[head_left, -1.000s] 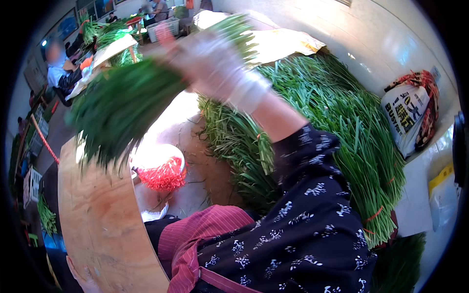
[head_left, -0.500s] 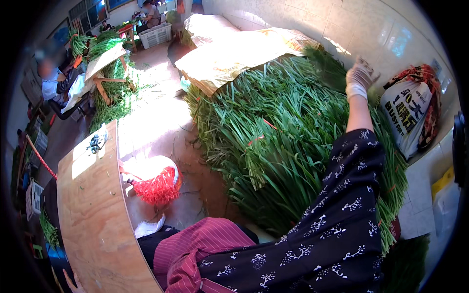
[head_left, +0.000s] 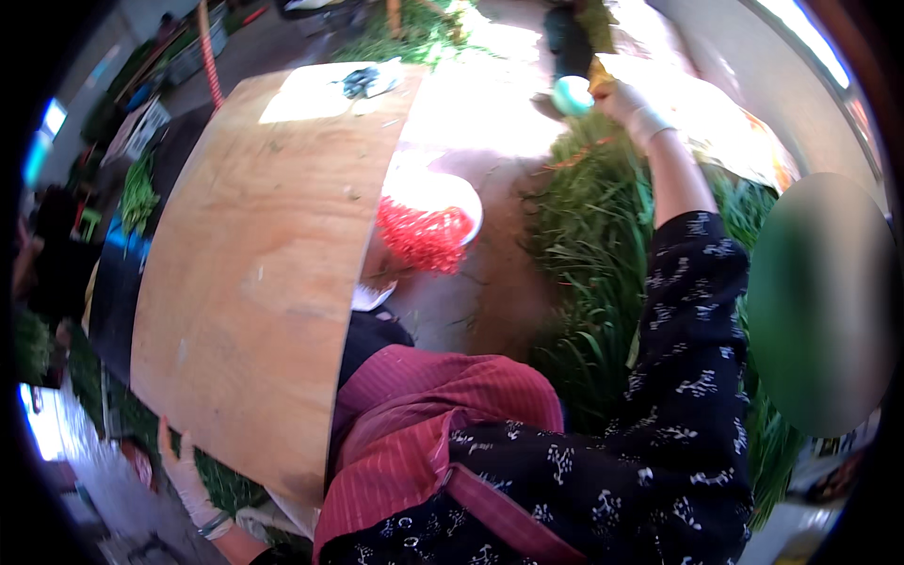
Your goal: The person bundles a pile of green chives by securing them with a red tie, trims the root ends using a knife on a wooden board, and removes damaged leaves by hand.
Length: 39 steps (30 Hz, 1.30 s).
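Observation:
My right hand (head_left: 620,102), in a pale glove, reaches over the far end of a pile of long leafy greens (head_left: 598,250). Its fingers are closed at the near-left corner of a whitish-yellow cover sheet (head_left: 711,113), seemingly gripping the edge; blur softens the detail. My left hand (head_left: 188,482), also in a pale glove, is beside the near-left edge of a plywood board (head_left: 264,217). Its fingers are stretched out and apart, with nothing held. More greens (head_left: 231,485) lie just below the board by that hand.
Right of the board stands a white bucket (head_left: 476,209) with shredded red ties (head_left: 424,235). A small dark item (head_left: 360,83) lies on the board's far end. A red-striped pole (head_left: 209,56) rises behind it. A turquoise round object (head_left: 572,95) sits left of my right hand.
My view has turned left. My right hand has gone from the pile's far right, fingers spread, to the cover sheet's corner, closed. More of my left hand shows beside the board.

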Available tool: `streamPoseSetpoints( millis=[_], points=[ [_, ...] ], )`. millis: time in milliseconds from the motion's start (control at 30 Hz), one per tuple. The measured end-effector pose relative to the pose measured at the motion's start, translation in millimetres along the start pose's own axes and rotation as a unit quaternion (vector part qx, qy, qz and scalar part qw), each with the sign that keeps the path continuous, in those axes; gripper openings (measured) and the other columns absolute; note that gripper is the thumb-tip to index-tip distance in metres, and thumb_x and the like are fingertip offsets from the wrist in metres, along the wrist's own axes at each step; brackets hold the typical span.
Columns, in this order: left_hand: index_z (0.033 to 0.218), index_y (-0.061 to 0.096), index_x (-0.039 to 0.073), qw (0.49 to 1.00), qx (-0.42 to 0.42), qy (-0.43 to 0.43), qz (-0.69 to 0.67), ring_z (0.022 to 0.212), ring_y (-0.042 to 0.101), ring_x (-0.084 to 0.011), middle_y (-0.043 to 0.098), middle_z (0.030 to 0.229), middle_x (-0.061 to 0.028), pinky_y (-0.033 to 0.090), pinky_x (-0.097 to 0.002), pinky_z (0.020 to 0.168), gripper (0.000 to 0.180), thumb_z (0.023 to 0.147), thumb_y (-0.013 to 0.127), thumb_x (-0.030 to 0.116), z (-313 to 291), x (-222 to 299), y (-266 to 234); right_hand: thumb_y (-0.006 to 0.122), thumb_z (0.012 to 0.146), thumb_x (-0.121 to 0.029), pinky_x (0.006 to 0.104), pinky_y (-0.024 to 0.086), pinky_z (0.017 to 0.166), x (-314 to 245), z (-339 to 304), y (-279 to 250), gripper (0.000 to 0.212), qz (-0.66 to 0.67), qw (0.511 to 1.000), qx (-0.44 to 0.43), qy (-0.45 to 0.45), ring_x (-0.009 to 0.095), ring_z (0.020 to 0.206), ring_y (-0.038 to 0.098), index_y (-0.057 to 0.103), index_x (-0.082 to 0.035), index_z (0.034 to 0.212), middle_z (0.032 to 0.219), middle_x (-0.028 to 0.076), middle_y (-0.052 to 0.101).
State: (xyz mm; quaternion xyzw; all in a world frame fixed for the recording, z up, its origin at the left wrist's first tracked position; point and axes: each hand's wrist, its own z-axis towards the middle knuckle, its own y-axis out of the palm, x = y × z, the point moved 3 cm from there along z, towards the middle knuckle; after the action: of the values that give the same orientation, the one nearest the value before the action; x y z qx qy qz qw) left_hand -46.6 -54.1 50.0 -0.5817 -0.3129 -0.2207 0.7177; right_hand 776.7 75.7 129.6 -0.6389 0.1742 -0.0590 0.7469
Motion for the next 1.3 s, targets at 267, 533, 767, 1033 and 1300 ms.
streamPoseSetpoints(
  millis=[267, 533, 767, 1033, 1300],
  points=[
    [0.126, 0.041, -0.002, 0.959, 0.105, -0.261, -0.016, 0.114, 0.044, -0.0206, 0.044, 0.128, -0.0146, 0.033, -0.0306, 0.096, 0.044, 0.085, 0.054, 0.010, -110.1, -68.6, -4.6, 0.057, 0.074, -0.022, 0.0317, 0.045, 0.060, -105.2, -54.9, 375.0, 0.018, 0.158, 0.952, -0.253, 0.067, 0.021, 0.061, 0.059, 0.066, -0.006, 0.079, 0.067, 0.010, 0.063],
    [0.123, 0.045, 0.000, 0.938, 0.109, -0.325, -0.050, 0.110, 0.046, -0.0192, 0.048, 0.123, -0.0133, 0.035, -0.0298, 0.094, 0.041, 0.085, 0.054, 0.010, -122.5, -105.6, 8.4, 0.063, 0.076, -0.009, 0.0260, 0.042, 0.056, -77.0, -96.6, 487.1, 0.012, 0.394, 0.876, -0.051, 0.272, 0.011, 0.058, 0.051, 0.063, -0.001, 0.085, 0.070, 0.003, 0.061],
    [0.120, 0.048, -0.002, 0.964, 0.085, -0.244, 0.067, 0.111, 0.046, -0.0224, 0.049, 0.122, -0.0138, 0.032, -0.0318, 0.096, 0.038, 0.083, 0.053, 0.008, -69.4, -74.3, 34.1, 0.058, 0.074, -0.003, 0.0249, 0.041, 0.050, -86.6, -83.8, 468.0, 0.006, 0.446, 0.809, -0.175, 0.340, 0.011, 0.054, 0.051, 0.060, -0.001, 0.079, 0.065, 0.003, 0.058],
    [0.119, 0.049, -0.001, 0.973, 0.085, -0.172, 0.124, 0.112, 0.046, -0.0228, 0.051, 0.121, -0.0130, 0.032, -0.0320, 0.096, 0.037, 0.083, 0.054, 0.008, -66.7, -65.4, 33.5, 0.056, 0.082, -0.015, 0.0187, 0.036, 0.044, -71.5, -81.9, 351.6, 0.019, 0.759, 0.494, -0.219, 0.363, 0.002, 0.049, 0.046, 0.055, -0.009, 0.101, 0.067, -0.005, 0.055],
    [0.117, 0.050, -0.001, 0.968, 0.149, -0.174, 0.102, 0.112, 0.046, -0.0229, 0.051, 0.120, -0.0126, 0.031, -0.0328, 0.097, 0.037, 0.082, 0.056, 0.009, -114.9, -72.0, 10.2, 0.054, 0.085, -0.014, 0.0179, 0.039, 0.058, -210.9, -45.1, 193.9, 0.031, 0.854, 0.510, -0.013, 0.100, 0.005, 0.062, 0.047, 0.050, -0.007, 0.115, 0.082, -0.001, 0.054]
  ],
)
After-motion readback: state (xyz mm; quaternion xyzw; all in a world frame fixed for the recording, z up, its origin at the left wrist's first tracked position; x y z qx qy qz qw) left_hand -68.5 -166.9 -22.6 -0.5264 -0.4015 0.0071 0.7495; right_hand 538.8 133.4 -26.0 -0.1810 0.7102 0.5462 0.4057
